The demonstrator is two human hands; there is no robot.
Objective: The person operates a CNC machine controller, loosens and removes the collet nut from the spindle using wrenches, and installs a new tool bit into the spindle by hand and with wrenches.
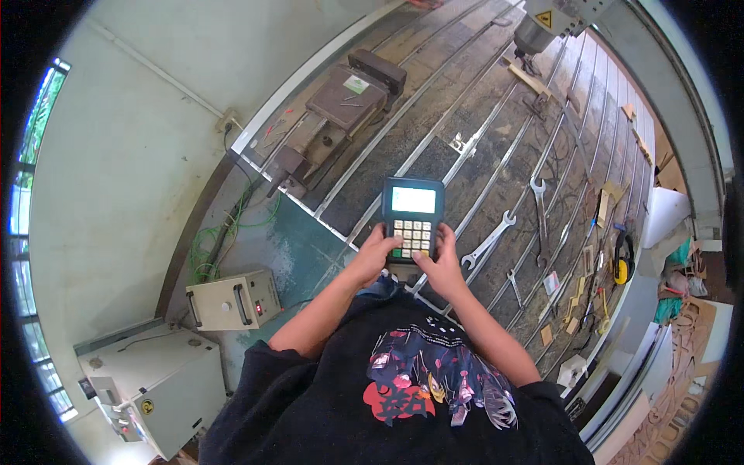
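1. Black plastic frames the handheld controller [415,219], which sits raised in front of the person's shirt, over the near edge of the slotted machine bed [364,182]; its screen [414,200] is lit and its pale keypad [412,232] faces up.
2. Both hands grip it by the lower end: the left hand [370,257] closes on the left side, the right hand [443,265] on the right. Each thumb lies over the lower keys; whether either is pressing, I cannot tell.
3. It should handle as light and rigid, its smooth case perhaps a little slippery. The lower side edges look the best hold, thumbs free for the keys; the screen is probably the fragile part and should be kept clear of pressure.
4. Right of the controller, on the bed, lie a shiny double open-end wrench [489,241], a longer dark wrench [542,225] and a small wrench [515,288].
5. By the bed's left corner stands a heavy machine vise [349,99], small loose pieces on its top plate.
6. Over the bed's far side hangs the spindle head [533,35]. Along the right edge lies a yellow-and-black tool [622,267], perhaps a tape measure, among wood offcuts.
7. Off the bed, to the left, are a cream equipment box [221,304] with black handles, a grey cabinet [174,387] and tangled green cord [203,252].
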